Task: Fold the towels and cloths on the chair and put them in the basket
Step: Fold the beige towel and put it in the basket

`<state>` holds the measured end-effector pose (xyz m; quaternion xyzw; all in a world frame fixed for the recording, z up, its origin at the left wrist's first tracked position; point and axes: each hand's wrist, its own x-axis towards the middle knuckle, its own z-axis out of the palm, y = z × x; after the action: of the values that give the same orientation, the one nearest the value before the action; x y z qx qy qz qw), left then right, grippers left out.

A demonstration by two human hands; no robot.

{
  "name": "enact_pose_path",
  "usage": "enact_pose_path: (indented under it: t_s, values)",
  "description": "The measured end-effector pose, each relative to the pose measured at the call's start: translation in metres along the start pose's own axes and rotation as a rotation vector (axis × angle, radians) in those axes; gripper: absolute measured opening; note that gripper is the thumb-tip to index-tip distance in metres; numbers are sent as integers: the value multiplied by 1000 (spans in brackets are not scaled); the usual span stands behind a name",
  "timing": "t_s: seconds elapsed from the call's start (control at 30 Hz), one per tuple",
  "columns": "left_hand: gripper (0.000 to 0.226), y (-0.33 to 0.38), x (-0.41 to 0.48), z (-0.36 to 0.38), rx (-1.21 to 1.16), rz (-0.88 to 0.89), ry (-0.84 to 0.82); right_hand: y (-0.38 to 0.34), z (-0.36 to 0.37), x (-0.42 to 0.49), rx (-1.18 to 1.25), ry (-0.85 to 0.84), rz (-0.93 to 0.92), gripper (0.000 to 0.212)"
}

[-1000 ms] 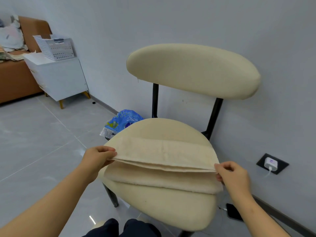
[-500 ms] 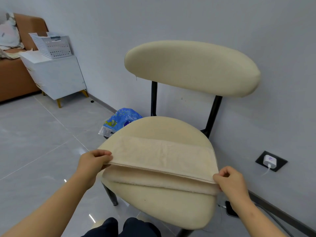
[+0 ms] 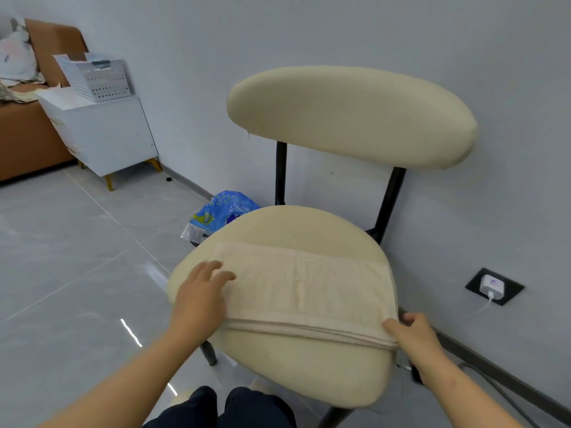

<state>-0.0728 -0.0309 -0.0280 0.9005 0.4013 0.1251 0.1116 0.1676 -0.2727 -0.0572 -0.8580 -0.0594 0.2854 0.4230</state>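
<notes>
A cream towel (image 3: pixel 309 288) lies folded in a long band across the seat of the cream chair (image 3: pixel 296 223), its doubled edges toward me. My left hand (image 3: pixel 202 296) rests flat on the towel's left end, fingers spread and straight. My right hand (image 3: pixel 412 333) pinches the towel's near right corner at the seat's edge. The white perforated basket (image 3: pixel 94 77) stands far off at the upper left on a white cabinet (image 3: pixel 105 131).
A blue plastic bag (image 3: pixel 221 213) lies on the floor behind the chair's left side. A wall socket with a white charger (image 3: pixel 492 285) and its cable sit low on the right wall. A brown sofa (image 3: pixel 27 131) stands beyond the cabinet. Grey tiled floor spreads to the left.
The upper layer that both hands held raised has been laid down onto the lower one. My left hand let go of the corner and now lies flat on the towel.
</notes>
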Motion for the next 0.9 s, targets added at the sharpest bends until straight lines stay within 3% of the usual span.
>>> enact_pose_path:
  t_s: [0.03,0.1,0.17,0.23,0.3,0.37,0.43,0.53,0.57,0.7,0.77,0.83,0.9]
  values:
    - [41,8,0,5,-19,108,4,-1,0,-1,18,-46,46,47]
    - [75,29,0,14,-2,202,-206,-2,-1,1,-12,-72,54,40]
    - [110,43,-6,27,19,141,-435,-6,-2,6,-85,-42,-12,28]
    - [119,55,-11,37,96,148,-477,-13,-5,13,-98,-15,-44,25]
    - [102,66,-15,42,137,143,-500,-19,-9,22,-36,29,-46,27]
    - [64,81,-11,38,153,105,-545,-24,-13,30,66,82,-25,24]
    - [49,99,-2,31,142,95,-497,-28,-15,37,128,122,-7,20]
    - [69,112,19,29,145,130,-241,-37,-15,38,188,142,-24,20]
    - [69,111,24,32,153,146,-246,-40,-15,39,206,145,-34,20]
    - [59,103,26,53,195,139,-554,-57,-14,34,299,165,-85,24]
    - [59,101,30,54,171,141,-584,-72,-11,28,359,153,-125,23]
    - [56,99,36,46,29,126,-593,-93,-3,16,426,118,-188,26]
    - [48,89,43,32,-312,12,-496,-118,8,0,497,55,-259,27]
